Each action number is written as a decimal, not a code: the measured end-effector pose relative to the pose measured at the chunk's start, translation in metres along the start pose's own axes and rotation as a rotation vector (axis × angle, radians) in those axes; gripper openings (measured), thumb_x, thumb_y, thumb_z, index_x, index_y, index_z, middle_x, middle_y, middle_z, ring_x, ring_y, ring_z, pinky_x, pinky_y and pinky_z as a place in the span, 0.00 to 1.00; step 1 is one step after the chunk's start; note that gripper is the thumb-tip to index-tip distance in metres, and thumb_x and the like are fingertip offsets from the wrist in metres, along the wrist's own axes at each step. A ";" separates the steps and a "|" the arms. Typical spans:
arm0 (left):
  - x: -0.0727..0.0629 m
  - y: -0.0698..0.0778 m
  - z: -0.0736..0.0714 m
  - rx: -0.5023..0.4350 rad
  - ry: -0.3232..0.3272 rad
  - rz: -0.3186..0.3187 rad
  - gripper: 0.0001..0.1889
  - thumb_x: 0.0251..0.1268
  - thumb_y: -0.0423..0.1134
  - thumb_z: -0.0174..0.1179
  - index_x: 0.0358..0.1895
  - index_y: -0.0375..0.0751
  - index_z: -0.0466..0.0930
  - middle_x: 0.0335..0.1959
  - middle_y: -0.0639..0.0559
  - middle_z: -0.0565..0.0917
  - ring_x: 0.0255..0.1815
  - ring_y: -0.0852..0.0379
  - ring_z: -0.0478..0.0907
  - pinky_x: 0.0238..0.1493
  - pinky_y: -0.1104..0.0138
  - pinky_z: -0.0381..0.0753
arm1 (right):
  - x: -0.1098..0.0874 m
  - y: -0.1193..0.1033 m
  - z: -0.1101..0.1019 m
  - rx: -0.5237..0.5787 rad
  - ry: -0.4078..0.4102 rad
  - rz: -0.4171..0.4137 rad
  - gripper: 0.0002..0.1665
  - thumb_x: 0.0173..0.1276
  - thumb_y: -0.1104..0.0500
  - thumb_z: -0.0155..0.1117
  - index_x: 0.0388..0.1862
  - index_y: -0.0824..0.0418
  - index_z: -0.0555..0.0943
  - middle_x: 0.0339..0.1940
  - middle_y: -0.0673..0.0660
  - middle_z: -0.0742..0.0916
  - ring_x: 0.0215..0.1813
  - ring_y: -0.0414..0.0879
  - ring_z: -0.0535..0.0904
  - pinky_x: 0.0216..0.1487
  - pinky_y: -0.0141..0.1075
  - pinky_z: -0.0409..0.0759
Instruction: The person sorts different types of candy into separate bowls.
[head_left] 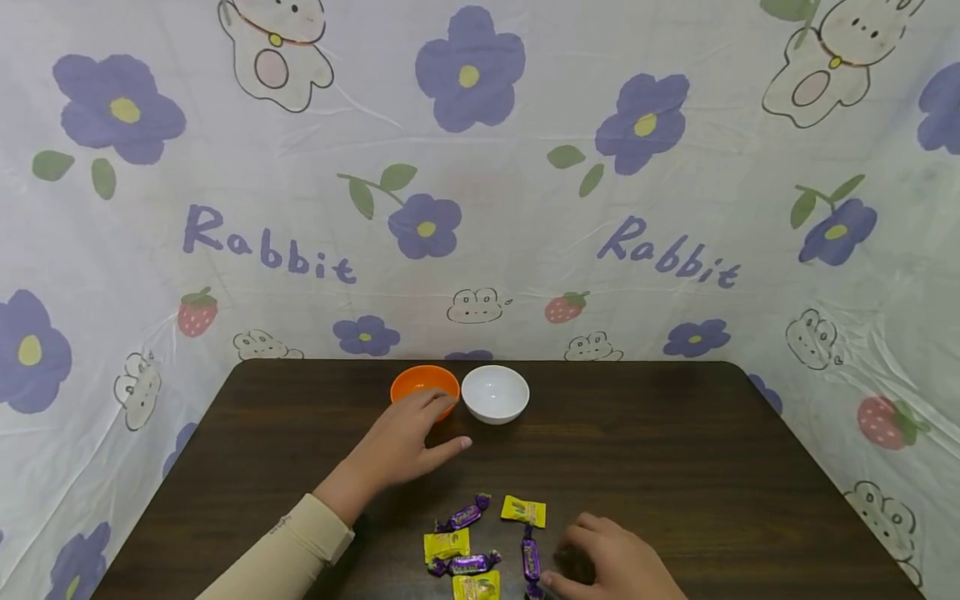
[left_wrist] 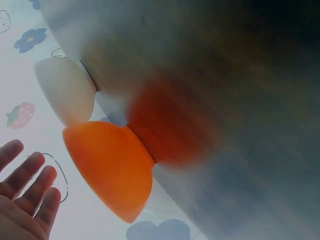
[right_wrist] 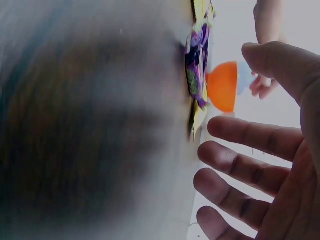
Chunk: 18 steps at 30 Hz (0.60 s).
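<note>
My left hand (head_left: 405,442) hovers over the near side of an orange bowl (head_left: 422,379); the left wrist view shows its loosely bent fingers (left_wrist: 34,187) apart from the bowl and holding nothing. A white bowl (head_left: 496,396) stands just right of the orange one, and no contents show in its visible inside. At the front, my right hand (head_left: 611,560) is beside an upright-lying purple-wrapped candy (head_left: 530,557). Its fingers (right_wrist: 240,160) are spread and relaxed, with nothing in them. Whether its thumb touches that candy I cannot tell.
Left of the right hand lie more purple-wrapped candies (head_left: 468,565) and several yellow candy packets (head_left: 447,545), close together. The dark wooden table (head_left: 637,442) ends at a printed cloth backdrop (head_left: 480,275) behind the bowls.
</note>
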<state>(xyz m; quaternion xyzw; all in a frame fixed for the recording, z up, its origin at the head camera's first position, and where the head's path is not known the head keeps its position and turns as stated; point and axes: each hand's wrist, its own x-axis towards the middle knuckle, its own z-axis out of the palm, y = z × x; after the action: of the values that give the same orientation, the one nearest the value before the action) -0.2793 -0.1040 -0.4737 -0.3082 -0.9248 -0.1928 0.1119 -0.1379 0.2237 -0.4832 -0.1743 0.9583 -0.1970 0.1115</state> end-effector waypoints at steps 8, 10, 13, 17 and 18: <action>0.027 -0.004 0.014 0.047 -0.034 0.015 0.43 0.73 0.71 0.58 0.78 0.42 0.72 0.76 0.44 0.77 0.75 0.43 0.76 0.80 0.48 0.72 | 0.003 -0.002 0.006 0.029 -0.016 -0.029 0.27 0.68 0.27 0.69 0.41 0.48 0.87 0.39 0.43 0.83 0.37 0.35 0.75 0.36 0.36 0.79; 0.033 -0.005 0.015 0.051 -0.034 0.029 0.44 0.72 0.70 0.59 0.78 0.40 0.71 0.77 0.42 0.75 0.76 0.42 0.75 0.80 0.47 0.72 | 0.004 -0.001 0.007 0.026 -0.017 -0.033 0.27 0.68 0.27 0.69 0.41 0.48 0.88 0.39 0.42 0.82 0.37 0.35 0.75 0.35 0.36 0.79; 0.042 -0.006 0.018 0.063 -0.053 0.036 0.46 0.72 0.70 0.59 0.80 0.39 0.69 0.79 0.39 0.73 0.78 0.40 0.72 0.81 0.46 0.69 | 0.006 -0.003 0.008 0.030 -0.023 -0.032 0.27 0.67 0.28 0.70 0.42 0.50 0.88 0.38 0.43 0.82 0.35 0.35 0.73 0.34 0.36 0.77; 0.052 -0.007 0.020 0.075 -0.097 0.020 0.47 0.72 0.71 0.58 0.81 0.39 0.65 0.81 0.39 0.70 0.82 0.40 0.68 0.82 0.45 0.66 | 0.006 -0.005 0.008 0.030 -0.032 -0.021 0.26 0.67 0.30 0.71 0.42 0.50 0.88 0.37 0.42 0.81 0.34 0.35 0.71 0.33 0.36 0.75; 0.054 -0.007 0.020 0.076 -0.104 0.018 0.48 0.72 0.71 0.58 0.82 0.39 0.65 0.81 0.38 0.69 0.82 0.40 0.67 0.83 0.45 0.66 | 0.006 -0.006 0.008 0.028 -0.031 -0.019 0.26 0.67 0.30 0.71 0.41 0.50 0.88 0.37 0.42 0.81 0.34 0.35 0.71 0.33 0.37 0.75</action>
<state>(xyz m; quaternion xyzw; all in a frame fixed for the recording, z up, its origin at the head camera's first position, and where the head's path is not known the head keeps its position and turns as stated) -0.3276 -0.0722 -0.4763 -0.3217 -0.9332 -0.1404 0.0772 -0.1396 0.2135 -0.4884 -0.1846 0.9520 -0.2086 0.1270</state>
